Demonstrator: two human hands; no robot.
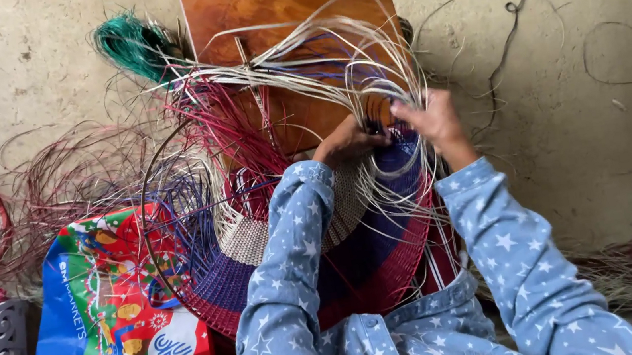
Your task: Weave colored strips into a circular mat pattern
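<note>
A half-woven basket point(318, 257) in bands of purple, red and cream lies tipped in the person's lap, its unfinished rim facing twelve o'clock, where both hands work. The left hand point(345, 143) grips the rim, fingers curled among the strands; the right hand point(431, 123), just beside it at three o'clock, pinches pale loose strips point(334, 63) that arch up and over toward eleven. The hands stand equally near. Behind stands a brown wooden board point(272, 14). A green fibre bundle point(127, 44) lies at ten o'clock, a colourful shopping bag point(119, 306) at eight, tangled red strands point(67, 176) at nine.
</note>
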